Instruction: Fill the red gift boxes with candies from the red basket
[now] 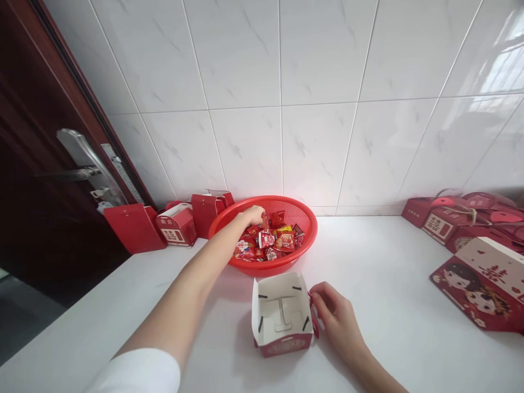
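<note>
My left hand (254, 214) reaches into a red plastic basket (306, 243) of wrapped candies (283, 239). Its fingers are closed on a small candy packet (265, 221) near the basket's back left, partly hidden by the hand. In front of the basket stands an open red candy box (285, 346) with a white inside and dark slots in its flaps. No candy shows inside it. At the box's right side my right hand (336, 312) pinches its edge, by a red ribbon or strap (315, 322).
Red boxes (178, 225) and red bags (135, 226) stand at the left, beside a dark door (45, 142) with a metal handle. More red boxes (450, 221) are grouped at the right, with a printed box (483, 284) in front. A tiled wall (319, 153) backs the white table (368, 256).
</note>
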Tool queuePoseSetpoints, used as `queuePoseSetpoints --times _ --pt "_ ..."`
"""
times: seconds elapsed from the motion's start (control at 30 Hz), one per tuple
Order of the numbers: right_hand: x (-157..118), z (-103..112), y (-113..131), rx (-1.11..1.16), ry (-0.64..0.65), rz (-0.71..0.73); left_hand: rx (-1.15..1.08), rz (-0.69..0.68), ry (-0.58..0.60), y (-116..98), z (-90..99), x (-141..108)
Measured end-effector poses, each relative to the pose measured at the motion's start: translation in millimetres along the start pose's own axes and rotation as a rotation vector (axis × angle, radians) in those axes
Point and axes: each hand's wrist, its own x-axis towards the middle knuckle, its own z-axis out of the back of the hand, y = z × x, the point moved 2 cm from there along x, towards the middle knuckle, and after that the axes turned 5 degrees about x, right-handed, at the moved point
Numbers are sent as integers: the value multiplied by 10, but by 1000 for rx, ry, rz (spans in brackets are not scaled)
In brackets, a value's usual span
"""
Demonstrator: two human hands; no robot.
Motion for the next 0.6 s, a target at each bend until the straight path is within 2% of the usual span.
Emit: queuePoseSetpoints --times 0.17,0.3,0.4,0.6 --pt "-17 -16 14 -43 55 -8 10 24 82 5 -35 44" --pt "-21 -19 14 -49 63 -4 -3 66 100 88 -30 32" --pt "-19 -13 22 -47 60 -3 -19 103 40 168 15 26" --pt "-19 -4 62 -32 62 -17 -117 120 -166 274 67 79"
